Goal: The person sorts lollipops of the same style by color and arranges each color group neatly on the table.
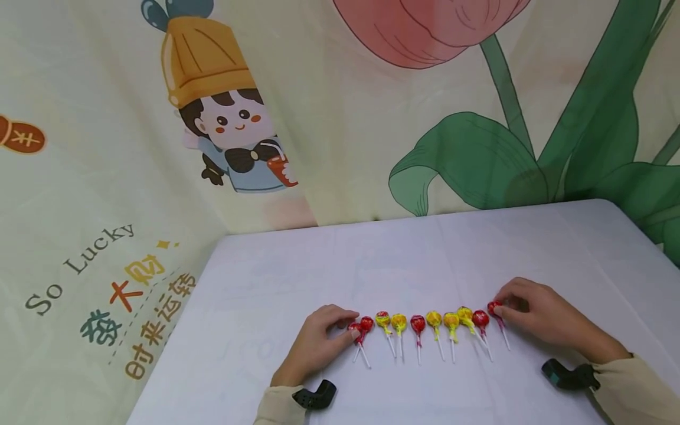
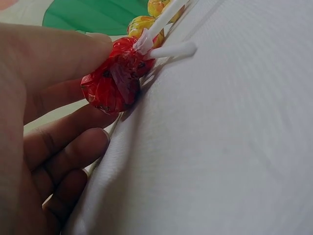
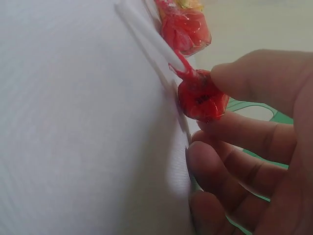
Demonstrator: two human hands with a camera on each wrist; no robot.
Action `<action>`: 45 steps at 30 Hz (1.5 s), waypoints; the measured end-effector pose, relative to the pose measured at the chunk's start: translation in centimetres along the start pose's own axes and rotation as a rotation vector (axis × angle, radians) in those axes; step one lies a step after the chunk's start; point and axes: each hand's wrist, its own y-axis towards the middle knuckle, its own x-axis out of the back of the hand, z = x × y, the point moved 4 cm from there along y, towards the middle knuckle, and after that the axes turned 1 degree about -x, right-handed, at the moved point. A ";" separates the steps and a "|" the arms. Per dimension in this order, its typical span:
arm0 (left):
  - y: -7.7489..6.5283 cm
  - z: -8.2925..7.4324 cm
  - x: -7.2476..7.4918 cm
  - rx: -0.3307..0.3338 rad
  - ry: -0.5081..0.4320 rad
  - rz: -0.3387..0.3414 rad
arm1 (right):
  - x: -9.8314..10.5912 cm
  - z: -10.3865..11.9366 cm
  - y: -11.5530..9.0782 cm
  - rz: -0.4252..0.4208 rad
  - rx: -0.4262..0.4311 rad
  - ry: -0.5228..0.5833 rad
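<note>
A row of lollipops in red and yellow wrappers lies on the white-covered table, white sticks pointing toward me. At the row's left end, my left hand point(image 1: 324, 335) pinches a red lollipop point(image 2: 110, 90) by its wrapped head; a second red lollipop point(image 1: 366, 323) lies against it. My right hand point(image 1: 544, 313) holds the red lollipop point(image 3: 203, 100) at the right end between thumb and fingers. Just left of that one is another red lollipop point(image 1: 480, 319). Between the ends lie several yellow lollipops point(image 1: 434, 319) and a single red lollipop point(image 1: 418, 324).
The white tabletop point(image 1: 297, 265) extends behind and in front of the row. A printed cloth point(image 1: 340, 147) with a cartoon figure and a flower hangs along the table's far edge. Both wrists wear black devices point(image 1: 317, 395).
</note>
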 end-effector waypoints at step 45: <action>-0.3 0.2 0.2 -0.095 -0.035 -0.017 | -0.1 0.1 -0.1 -0.144 -0.166 0.188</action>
